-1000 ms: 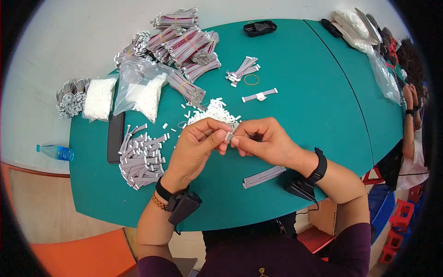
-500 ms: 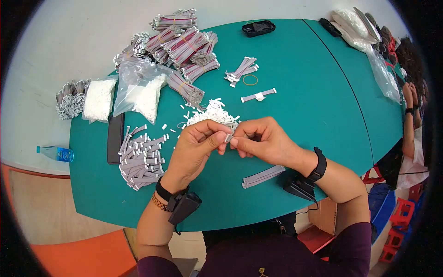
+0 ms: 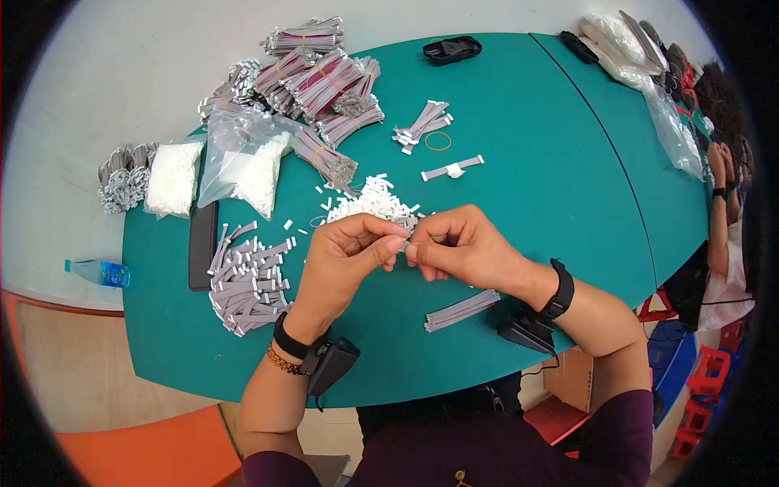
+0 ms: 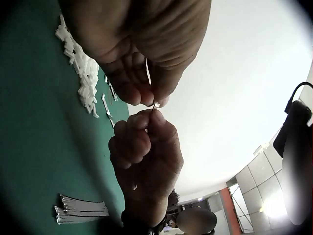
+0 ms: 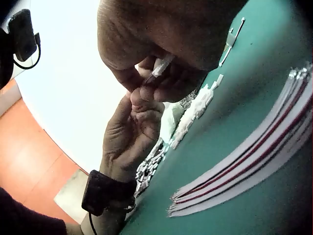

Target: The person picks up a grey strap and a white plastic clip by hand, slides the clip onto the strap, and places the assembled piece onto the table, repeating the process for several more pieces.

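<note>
Over the white pile at the table's middle, my left hand (image 3: 345, 256) and right hand (image 3: 466, 243) meet fingertip to fingertip. Between them is a short grey ribbon cable, mostly hidden by the fingers. Both hands pinch it with thumb and forefinger. In the left wrist view a small pale connector end (image 4: 156, 105) shows between the fingertips. The right wrist view shows a white connector (image 5: 161, 66) of the cable inside my curled right hand. Just beyond the hands lies a heap of small white connector housings (image 3: 373, 199).
Short ribbon cables with white ends (image 3: 247, 284) lie heaped at left, longer flat cables (image 3: 462, 311) at right. Bundled cables (image 3: 324, 81) and bags of white pieces (image 3: 174, 174) stand behind. A rubber band (image 3: 438, 141) and single cable (image 3: 453, 168) lie at back right.
The hands stay almost in place. My left wrist has turned slightly, and the cable end seen between the thumbs earlier is now more covered by the fingers.
</note>
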Demonstrator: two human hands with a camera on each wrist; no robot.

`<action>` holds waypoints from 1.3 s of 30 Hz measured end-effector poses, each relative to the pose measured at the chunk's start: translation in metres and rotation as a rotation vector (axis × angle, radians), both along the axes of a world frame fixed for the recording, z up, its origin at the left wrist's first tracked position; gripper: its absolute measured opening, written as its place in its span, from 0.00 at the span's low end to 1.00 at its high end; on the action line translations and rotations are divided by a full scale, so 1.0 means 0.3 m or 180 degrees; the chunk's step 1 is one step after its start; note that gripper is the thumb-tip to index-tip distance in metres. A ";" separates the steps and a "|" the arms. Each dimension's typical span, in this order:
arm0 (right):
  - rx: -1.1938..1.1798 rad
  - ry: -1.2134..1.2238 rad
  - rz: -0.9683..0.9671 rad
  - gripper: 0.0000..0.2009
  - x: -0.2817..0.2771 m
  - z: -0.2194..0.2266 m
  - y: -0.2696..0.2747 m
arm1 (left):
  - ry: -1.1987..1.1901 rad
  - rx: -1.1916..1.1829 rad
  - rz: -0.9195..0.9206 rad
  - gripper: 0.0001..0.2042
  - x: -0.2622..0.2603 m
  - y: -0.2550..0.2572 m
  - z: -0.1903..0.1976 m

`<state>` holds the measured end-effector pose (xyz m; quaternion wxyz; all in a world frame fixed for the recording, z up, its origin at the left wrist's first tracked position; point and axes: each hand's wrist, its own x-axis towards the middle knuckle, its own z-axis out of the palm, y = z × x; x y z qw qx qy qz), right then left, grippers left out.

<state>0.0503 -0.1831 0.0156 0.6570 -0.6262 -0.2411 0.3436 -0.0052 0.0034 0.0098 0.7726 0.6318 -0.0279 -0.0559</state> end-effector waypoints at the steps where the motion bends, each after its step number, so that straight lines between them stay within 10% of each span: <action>1: -0.0007 0.0019 0.0003 0.08 0.000 0.001 0.000 | -0.0019 0.0035 0.0003 0.06 0.000 0.000 0.001; 39: 0.0195 -0.0221 -0.0087 0.11 -0.019 -0.014 0.005 | -0.0149 0.0178 0.0099 0.07 0.002 -0.006 -0.016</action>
